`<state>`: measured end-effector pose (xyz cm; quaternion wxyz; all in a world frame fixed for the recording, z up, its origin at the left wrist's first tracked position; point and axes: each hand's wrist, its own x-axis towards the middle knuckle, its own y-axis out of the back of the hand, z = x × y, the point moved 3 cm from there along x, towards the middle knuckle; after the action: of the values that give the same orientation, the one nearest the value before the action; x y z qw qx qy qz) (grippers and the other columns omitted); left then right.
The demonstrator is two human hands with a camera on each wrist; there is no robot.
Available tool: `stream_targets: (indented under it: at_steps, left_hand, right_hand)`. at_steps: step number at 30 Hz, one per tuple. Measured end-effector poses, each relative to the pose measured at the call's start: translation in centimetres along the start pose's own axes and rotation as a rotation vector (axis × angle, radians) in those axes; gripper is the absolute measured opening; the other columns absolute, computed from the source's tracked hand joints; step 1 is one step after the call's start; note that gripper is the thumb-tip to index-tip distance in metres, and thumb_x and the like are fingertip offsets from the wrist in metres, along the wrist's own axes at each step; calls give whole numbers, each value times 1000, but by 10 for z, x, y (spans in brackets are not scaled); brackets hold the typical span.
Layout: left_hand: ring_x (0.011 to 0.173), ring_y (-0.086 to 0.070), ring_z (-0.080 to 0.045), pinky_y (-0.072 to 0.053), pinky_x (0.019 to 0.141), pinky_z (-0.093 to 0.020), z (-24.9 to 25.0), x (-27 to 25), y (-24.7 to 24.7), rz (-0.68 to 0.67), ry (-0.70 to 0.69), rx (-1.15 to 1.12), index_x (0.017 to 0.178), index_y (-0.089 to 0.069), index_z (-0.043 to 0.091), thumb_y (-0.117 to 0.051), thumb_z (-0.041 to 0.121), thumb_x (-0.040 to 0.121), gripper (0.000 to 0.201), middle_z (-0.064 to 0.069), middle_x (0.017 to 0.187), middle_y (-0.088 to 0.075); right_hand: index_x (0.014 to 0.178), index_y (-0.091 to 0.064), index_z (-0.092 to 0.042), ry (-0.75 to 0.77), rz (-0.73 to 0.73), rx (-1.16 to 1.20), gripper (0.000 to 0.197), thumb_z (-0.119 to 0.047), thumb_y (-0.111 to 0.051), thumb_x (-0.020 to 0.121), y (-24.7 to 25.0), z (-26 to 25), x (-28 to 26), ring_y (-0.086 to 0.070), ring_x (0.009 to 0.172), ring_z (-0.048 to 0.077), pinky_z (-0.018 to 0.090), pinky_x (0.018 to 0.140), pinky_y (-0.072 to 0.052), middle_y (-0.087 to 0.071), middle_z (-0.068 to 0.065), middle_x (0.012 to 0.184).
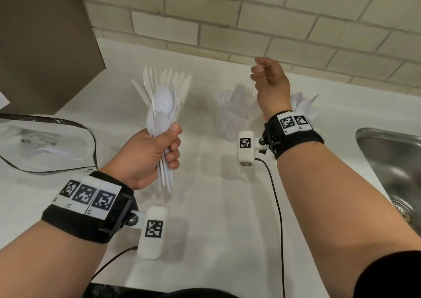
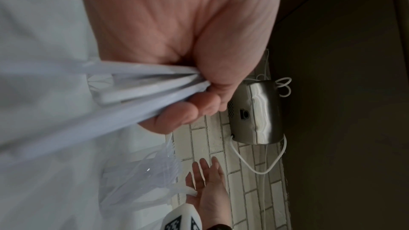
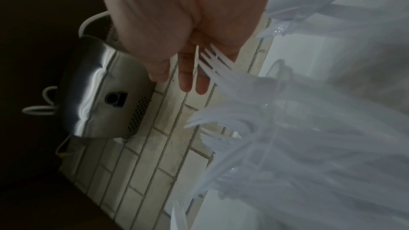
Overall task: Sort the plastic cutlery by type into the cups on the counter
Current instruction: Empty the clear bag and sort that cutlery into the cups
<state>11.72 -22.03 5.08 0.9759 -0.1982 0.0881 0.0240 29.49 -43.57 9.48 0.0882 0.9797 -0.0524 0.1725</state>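
My left hand (image 1: 151,155) grips a bundle (image 1: 163,115) of white cutlery by the handles, fingers curled round them, thumb pressed on top; spoon bowls face me at the front, what lies behind them I cannot tell. My right hand (image 1: 271,82) hangs above the fork cup (image 1: 234,113), holding nothing; in the wrist view its fingers (image 3: 186,80) are straight and loosely together, fork tines just below them. Three cups stand on the counter (image 1: 205,206): knife cup (image 1: 168,86) behind the bundle, fork cup in the middle, spoon cup (image 1: 304,106) right, partly hidden by my wrist. Judgement: sorting is well along; step in hand is the gap between a drop and the next pick. Next move: right hand crosses to the bundle, pinches one piece by its head, checks its type, draws it free without loosening the others; left grip must hold firm.
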Motion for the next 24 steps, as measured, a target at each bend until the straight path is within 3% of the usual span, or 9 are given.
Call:
stream_targets:
  at_steps: [2, 4, 8, 11, 14, 16, 19, 22, 24]
  left_hand:
    - [47, -37, -11, -37, 44, -23, -1, 1, -2, -15, 7, 1, 83, -57, 15, -61, 32, 83, 17, 1, 61, -42]
    - [47, -38, -11, -38, 45, -24, -2, 1, -4, -49, 25, -4, 82, -58, 14, -61, 33, 84, 19, 0, 61, -43]
    - [49, -45, -15, -45, 52, -29, -4, 1, -9, -164, 66, 26, 81, -65, 13, -60, 41, 85, 29, -1, 60, -49]
    - [52, -46, -14, -48, 59, -32, -4, 0, -15, -250, 93, 33, 85, -67, 14, -53, 43, 86, 33, 0, 62, -50]
    - [53, -46, -13, -49, 62, -32, -4, 1, -25, -309, 109, 16, 91, -65, 13, -49, 43, 87, 34, 0, 63, -48]
    - [54, -45, -14, -49, 60, -31, -4, 1, -32, -344, 122, 17, 96, -61, 9, -47, 43, 88, 37, -1, 65, -48]
    - [57, -51, -16, -50, 59, -31, -7, 0, -40, -379, 144, 34, 105, -59, 5, -46, 44, 88, 44, -3, 69, -54]
    - [71, -66, -22, -56, 67, -34, -11, 0, -46, -402, 143, 52, 118, -58, 2, -63, 54, 78, 65, -9, 85, -69]
    - [89, -70, -29, -57, 79, -41, -13, -1, -50, -455, 142, 24, 132, -50, 10, -70, 56, 72, 79, -16, 103, -70]
  right_hand:
    - [112, -66, -19, -6, -122, -192, 24, -20, -46, 98, -7, 8, -1, -59, 109, 15, 26, 98, -43, -66, 2, 117]
    - [116, -66, -14, -22, -205, -385, 28, -19, -43, 100, -10, 13, -5, -54, 118, 18, 21, 97, -37, -61, 4, 126]
    - [113, -67, -17, 180, -97, -476, 25, -25, -49, 97, -9, -18, -16, -49, 120, 17, 12, 90, -34, -60, -1, 122]
    - [96, -69, -20, 155, -189, -257, 18, -32, -57, 92, -20, -55, -44, -61, 92, 10, 19, 80, -44, -68, -3, 97]
    - [102, -64, -22, -138, -568, 15, 30, -46, -61, 83, -38, -70, -81, -63, 69, 9, 32, 76, -51, -67, -4, 81]
    - [106, -58, -19, -271, -744, 124, 35, -44, -63, 82, -44, -66, -100, -58, 59, 11, 30, 67, -52, -64, 1, 79]
    - [99, -57, -7, -358, -671, 224, 13, -19, -58, 94, -45, -60, -114, -54, 52, 13, 23, 52, -47, -61, 9, 75]
    - [98, -58, -4, -459, -521, 336, 9, -10, -52, 97, -38, -56, -116, -65, 66, 20, 30, 63, -55, -66, 8, 76]
    - [103, -56, -3, -495, -466, 382, 11, -12, -50, 98, -30, -57, -116, -66, 63, 21, 31, 61, -56, -68, 9, 75]
